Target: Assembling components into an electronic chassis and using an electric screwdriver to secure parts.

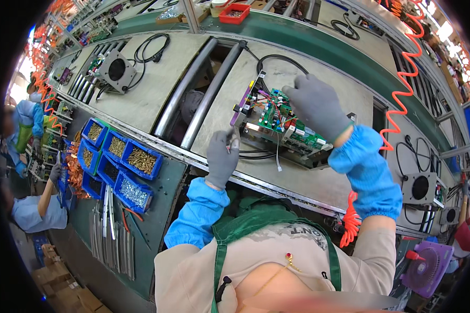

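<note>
Your left hand pinches a thin dark tool at the green circuit-board assy, mid-bench; right hand grips its wires.

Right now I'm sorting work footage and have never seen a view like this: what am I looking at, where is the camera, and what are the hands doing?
This is a head-worn fisheye camera looking down at a person's own arms, so straight edges bend. Both hands wear grey gloves and blue sleeve covers. The left hand pinches a small dark tool at the near-left corner of an open metal case holding a green circuit board. The right hand rests fingertips on that board's far side, among coloured wires. The case sits on a beige work board on a conveyor line. To the left stand blue plastic bins of screws; an orange coiled hose hangs on the right.
</note>
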Motion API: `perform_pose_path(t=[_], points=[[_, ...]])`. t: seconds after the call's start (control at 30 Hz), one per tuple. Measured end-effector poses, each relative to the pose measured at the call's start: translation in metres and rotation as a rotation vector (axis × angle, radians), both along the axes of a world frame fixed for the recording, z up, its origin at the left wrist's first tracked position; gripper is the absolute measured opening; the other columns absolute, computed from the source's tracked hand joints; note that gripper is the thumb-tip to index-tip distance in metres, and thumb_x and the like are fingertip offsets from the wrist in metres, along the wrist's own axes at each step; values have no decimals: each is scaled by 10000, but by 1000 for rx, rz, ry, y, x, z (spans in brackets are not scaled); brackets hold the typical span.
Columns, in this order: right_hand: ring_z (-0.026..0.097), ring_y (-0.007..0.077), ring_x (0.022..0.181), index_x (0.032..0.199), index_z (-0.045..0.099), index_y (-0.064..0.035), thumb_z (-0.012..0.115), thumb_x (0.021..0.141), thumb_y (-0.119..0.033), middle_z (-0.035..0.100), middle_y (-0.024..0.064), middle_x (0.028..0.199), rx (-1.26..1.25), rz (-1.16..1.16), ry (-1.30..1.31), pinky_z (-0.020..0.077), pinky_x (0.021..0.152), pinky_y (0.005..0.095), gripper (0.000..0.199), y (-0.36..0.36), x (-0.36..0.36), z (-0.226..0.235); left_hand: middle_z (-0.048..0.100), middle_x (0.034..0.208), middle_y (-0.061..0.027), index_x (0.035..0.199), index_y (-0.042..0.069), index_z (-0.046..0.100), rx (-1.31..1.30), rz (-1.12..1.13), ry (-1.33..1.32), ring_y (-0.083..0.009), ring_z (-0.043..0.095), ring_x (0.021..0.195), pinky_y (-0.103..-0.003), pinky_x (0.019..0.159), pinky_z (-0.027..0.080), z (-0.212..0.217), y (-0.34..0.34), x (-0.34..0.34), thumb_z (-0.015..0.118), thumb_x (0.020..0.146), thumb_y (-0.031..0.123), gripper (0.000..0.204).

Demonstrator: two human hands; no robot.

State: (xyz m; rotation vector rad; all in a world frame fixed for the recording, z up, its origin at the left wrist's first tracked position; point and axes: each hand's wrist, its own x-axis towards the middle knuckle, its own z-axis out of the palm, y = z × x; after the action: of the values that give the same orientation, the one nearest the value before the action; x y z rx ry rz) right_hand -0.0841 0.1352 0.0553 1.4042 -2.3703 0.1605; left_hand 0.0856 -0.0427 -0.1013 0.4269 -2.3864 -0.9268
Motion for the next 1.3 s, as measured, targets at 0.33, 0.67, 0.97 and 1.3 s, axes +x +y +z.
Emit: perform_pose_path(t=[0.33, 0.67, 0.97, 1.3], points=[[574, 298, 890, 756, 665, -81, 638, 724, -222, 579, 113, 883, 227, 83, -141, 495, 715, 417, 147, -48, -23, 2, 639, 914, -167, 1238, 34, 530, 507, -205, 8, -229, 644, 746, -328, 677, 498, 10, 25, -8, 533, 891, 140, 363], [618, 326, 816, 823, 684, -82, 637, 725, -287, 628, 147, 816, 382, 108, -80, 486, 717, 443, 232, -83, -27, -7, 615, 802, -184, 1432, 79, 295, 451, -242, -143, -312, 623, 722, -399, 664, 479, 21, 26, -24, 497, 866, 170, 607], [662, 337, 812, 879, 713, -26, 635, 674, -220, 674, 190, 876, 597, -106, -360, 524, 702, 417, 293, -103, -36, -6, 623, 865, -54, 1312, 17, 465, 928, -305, -106, -146, 580, 697, -302, 624, 478, 16, 26, -26, 505, 899, 184, 447], [643, 310, 749, 792, 704, 3, 682, 592, -284, 674, 185, 853, 535, -151, -748, 512, 698, 387, 350, -100, -41, -3, 599, 860, 3, 1147, 33, 583, 1397, -144, 142, -70, 529, 708, -204, 598, 421, 27, 35, -31, 493, 935, 194, 281]])
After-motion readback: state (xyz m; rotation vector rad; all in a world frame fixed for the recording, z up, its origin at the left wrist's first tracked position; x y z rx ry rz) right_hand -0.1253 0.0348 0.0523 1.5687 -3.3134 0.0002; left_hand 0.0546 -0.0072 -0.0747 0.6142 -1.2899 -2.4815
